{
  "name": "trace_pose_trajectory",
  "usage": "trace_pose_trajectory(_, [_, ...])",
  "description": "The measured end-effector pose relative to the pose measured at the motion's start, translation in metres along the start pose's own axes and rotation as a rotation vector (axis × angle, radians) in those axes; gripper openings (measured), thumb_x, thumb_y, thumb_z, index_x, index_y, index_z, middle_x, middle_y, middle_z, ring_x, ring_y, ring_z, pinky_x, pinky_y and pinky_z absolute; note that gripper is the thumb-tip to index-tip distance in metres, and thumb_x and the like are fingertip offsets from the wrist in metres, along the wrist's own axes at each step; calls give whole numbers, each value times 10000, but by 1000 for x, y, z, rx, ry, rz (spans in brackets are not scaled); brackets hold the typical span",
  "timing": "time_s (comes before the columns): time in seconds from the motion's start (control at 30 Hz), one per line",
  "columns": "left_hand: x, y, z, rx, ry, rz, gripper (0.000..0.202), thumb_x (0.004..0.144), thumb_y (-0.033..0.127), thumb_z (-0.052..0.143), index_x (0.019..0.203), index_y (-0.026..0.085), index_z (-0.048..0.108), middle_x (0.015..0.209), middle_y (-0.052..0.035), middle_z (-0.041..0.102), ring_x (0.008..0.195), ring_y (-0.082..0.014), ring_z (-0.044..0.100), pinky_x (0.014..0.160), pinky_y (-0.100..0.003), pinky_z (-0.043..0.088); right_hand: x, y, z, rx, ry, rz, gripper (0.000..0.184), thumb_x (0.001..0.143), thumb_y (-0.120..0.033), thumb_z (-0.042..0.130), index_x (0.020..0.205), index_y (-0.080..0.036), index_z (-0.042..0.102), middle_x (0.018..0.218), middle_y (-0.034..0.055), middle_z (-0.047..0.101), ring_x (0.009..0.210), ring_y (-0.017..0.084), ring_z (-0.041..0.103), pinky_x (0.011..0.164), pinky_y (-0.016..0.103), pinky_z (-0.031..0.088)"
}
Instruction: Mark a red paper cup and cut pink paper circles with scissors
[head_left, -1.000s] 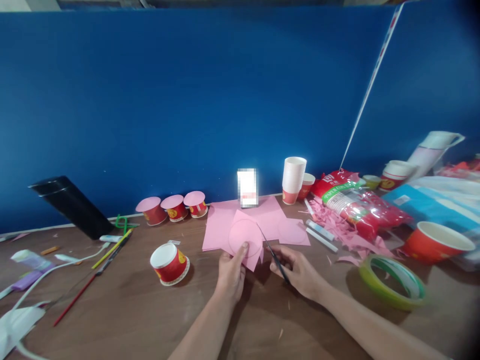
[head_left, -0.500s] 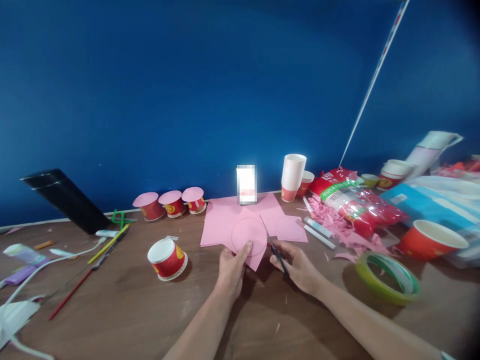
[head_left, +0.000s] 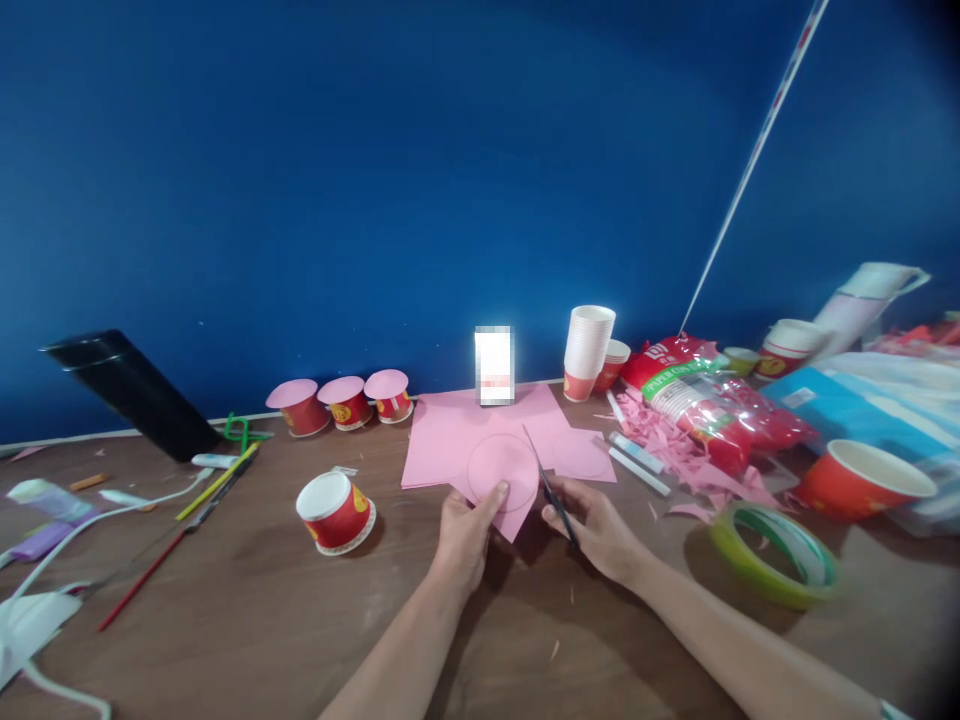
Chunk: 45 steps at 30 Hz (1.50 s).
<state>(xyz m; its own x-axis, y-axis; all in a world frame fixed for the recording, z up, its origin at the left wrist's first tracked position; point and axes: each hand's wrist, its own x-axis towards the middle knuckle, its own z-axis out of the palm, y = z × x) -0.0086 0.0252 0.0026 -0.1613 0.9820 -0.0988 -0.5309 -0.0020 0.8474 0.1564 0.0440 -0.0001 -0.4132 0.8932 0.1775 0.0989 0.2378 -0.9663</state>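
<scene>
Your paper sheet (head_left: 499, 460) is pink, with a thin, darker circle drawn on it. Right of that sheet, your scissors (head_left: 559, 508) look black, and the tape roll (head_left: 757, 575) is yellow-green with green and white inside. Left of the sheet, your paper cup (head_left: 334, 520) is red with a gold emblem; behind the sheet, the partition (head_left: 375, 200) is deep blue.
</scene>
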Motion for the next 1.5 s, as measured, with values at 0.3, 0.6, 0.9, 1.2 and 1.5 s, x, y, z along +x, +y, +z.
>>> trace_pose_trajectory(0.3, [-2, 5, 2, -48, -15, -25, 460, 586, 275, 751, 975, 60, 634, 850, -144, 695, 795, -244, 651, 739, -349, 502, 0, -7, 0, -7, -13, 18, 433, 785, -353, 591, 1172, -162, 547, 931, 51, 638, 845, 194, 566, 755, 284, 465])
trace_pose_trajectory(0.6, [-2, 6, 3, -56, 8, -35, 477, 565, 268, 762, 971, 52, 636, 848, -156, 694, 816, -258, 649, 742, -358, 507, 0, -6, -1, -23, -13, 4, 421, 786, -343, 588, 1167, -166, 556, 923, 43, 645, 861, 200, 574, 751, 279, 469])
trace_pose_trajectory(0.9, [-2, 5, 2, -53, 1, -33, 452, 603, 248, 741, 1000, 65, 625, 859, -142, 695, 830, -245, 648, 761, -344, 500, 0, -6, -2, -32, -14, 19, 410, 783, -344, 588, 1150, -161, 572, 904, 38, 649, 840, 194, 575, 739, 273, 465])
trace_pose_trajectory(1.2, [-1, 4, 2, -49, 4, -20, 504, 601, 260, 743, 1046, 71, 602, 874, -138, 694, 819, -239, 649, 751, -336, 500, -1, -5, -3, -38, -17, 35, 397, 785, -346, 586, 1137, -162, 581, 850, 24, 630, 764, 164, 553, 679, 244, 449])
trace_pose_trajectory(1.5, [0, 2, 0, -49, 6, -22, 491, 576, 265, 755, 1000, 54, 623, 863, -155, 691, 768, -242, 655, 698, -337, 514, -1, -4, -3, -85, 0, 39, 393, 778, -362, 586, 1116, -161, 596, 767, 15, 594, 692, 151, 509, 620, 240, 424])
